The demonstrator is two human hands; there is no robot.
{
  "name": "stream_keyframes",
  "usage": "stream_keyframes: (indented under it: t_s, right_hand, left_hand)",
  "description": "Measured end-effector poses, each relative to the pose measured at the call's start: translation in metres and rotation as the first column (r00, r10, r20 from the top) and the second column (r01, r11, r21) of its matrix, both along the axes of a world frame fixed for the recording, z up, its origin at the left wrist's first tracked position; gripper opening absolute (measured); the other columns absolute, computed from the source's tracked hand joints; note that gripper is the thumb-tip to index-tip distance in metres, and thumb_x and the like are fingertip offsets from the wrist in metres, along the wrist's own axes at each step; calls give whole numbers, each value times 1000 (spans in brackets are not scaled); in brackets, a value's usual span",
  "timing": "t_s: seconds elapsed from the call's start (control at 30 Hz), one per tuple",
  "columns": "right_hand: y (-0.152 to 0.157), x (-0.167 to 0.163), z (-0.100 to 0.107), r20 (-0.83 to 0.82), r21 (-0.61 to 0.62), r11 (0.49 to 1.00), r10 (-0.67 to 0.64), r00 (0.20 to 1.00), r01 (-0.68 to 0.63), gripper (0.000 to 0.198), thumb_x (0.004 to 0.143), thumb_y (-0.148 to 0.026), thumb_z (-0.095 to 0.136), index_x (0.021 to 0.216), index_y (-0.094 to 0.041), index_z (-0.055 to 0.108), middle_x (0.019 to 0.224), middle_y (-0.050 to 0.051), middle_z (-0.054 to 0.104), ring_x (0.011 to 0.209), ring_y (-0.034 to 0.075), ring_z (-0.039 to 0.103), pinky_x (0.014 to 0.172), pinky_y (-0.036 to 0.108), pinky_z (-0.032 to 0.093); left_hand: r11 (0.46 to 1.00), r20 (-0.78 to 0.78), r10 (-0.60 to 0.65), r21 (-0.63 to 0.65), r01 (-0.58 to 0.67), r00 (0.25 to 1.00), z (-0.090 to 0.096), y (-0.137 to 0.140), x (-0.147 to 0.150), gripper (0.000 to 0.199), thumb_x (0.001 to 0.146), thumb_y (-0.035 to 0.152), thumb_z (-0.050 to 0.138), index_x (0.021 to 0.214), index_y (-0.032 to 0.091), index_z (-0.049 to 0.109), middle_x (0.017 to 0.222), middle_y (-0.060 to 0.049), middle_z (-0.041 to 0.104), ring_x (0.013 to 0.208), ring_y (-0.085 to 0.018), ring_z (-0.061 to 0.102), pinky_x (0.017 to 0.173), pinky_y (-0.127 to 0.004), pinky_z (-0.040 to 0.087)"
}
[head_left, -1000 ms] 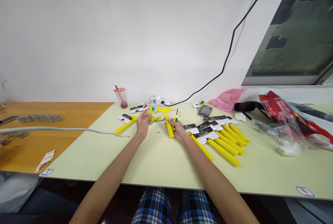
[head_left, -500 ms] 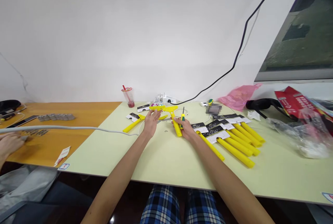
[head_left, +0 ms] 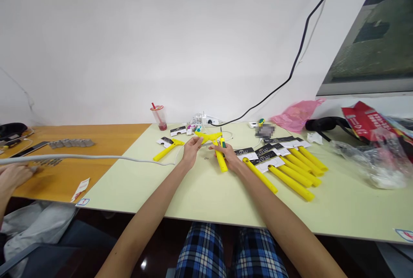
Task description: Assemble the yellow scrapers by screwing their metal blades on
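My left hand (head_left: 191, 151) pinches the left end of the wide head of a yellow T-shaped scraper (head_left: 220, 161). The fingers of my right hand (head_left: 228, 155) close around the scraper's handle just below the head. That same hand also holds a screwdriver (head_left: 222, 141) with a yellow and green grip, its shaft pointing up and away. Small dark bits (head_left: 206, 158), perhaps screws, lie on the table below the scraper. Left of my left hand rests another yellow scraper (head_left: 167, 149), its head partly hidden.
Several yellow handles (head_left: 292, 183) and black-and-white cards (head_left: 267, 159) lie on the right. A cup (head_left: 159, 118) stands at the back, near a power strip (head_left: 204, 119). A grey cable (head_left: 129, 157) crosses from the left, where another person's hand (head_left: 14, 174) works.
My left hand has come slightly right, closer to my right hand. The yellow piece that showed left of the scraper's head no longer shows apart from it. The screwdriver has shifted slightly left.
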State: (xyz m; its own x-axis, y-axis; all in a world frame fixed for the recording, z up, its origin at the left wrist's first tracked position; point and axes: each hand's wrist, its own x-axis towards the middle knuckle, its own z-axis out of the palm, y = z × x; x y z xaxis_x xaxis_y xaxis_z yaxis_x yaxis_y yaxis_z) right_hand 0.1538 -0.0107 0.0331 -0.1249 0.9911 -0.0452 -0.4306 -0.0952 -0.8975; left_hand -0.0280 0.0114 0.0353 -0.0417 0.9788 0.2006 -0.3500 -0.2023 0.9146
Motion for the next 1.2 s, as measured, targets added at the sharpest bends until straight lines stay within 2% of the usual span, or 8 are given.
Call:
stream_keyframes:
  t_s: [0.2,0.33,0.53,0.63,0.8,0.93,1.07,1.2]
  right_hand:
    - [2,-2,-1,70,1,1000,-18,997,18,45,82,-52,95,98,-23,64,82,6,82,44,12,56,44,26,52]
    - [5,-2,-3,80,35,998,-59,995,56,44,88,-57,88,100,-25,61,79,3,82,42,13,57,42,26,51]
    - [8,1,-3,86,8,998,-59,995,59,36,85,-43,92,97,-22,66,82,5,83,42,13,60,45,26,53]
    - [9,2,-4,107,2,999,-51,993,51,33,83,-41,92,94,-21,69,84,6,84,42,13,60,41,25,50]
    - [12,4,-5,156,6,1000,-12,988,11,29,83,-39,91,88,-19,71,81,6,83,41,13,60,39,24,48]
    - [12,5,-2,161,7,1000,14,987,-15,28,82,-37,91,85,-19,71,74,5,80,40,12,58,36,24,44]
    - [11,7,-1,156,16,998,55,986,-58,25,83,-36,89,86,-17,73,75,7,80,41,12,58,36,23,44]
    - [11,8,-1,148,-1,998,56,987,-56,24,85,-35,86,86,-17,72,75,6,79,40,12,58,36,24,43]
  left_hand:
    - [999,-83,-32,0,32,996,-7,2,1,42,73,51,96,84,21,70,91,-2,69,93,-17,63,88,-31,51]
    - [999,-137,-42,-30,38,990,-9,2,1,41,72,51,97,83,20,72,89,-2,69,89,-16,63,86,-30,50]
    - [997,-216,-67,-56,57,974,-12,2,-1,44,65,48,101,76,19,70,80,0,66,75,-14,56,76,-29,46]
    - [996,-254,-79,-60,66,964,-12,2,-1,45,66,49,100,81,19,71,88,-3,72,80,-15,61,77,-30,47]
    - [997,-218,-15,-82,-3,976,-10,0,0,68,63,42,103,119,21,71,116,-9,73,94,-19,69,82,-33,52]
    - [997,-203,-65,-45,57,977,-4,-5,0,84,66,37,102,141,26,66,131,-12,70,102,-23,72,91,-38,56]
    - [988,-232,-138,32,150,963,1,-9,-1,68,69,37,100,131,25,75,141,-12,70,104,-23,71,96,-40,57]
    - [992,-290,-112,28,126,950,-2,-5,-2,58,69,39,100,121,22,79,129,-12,75,100,-22,70,96,-41,57]
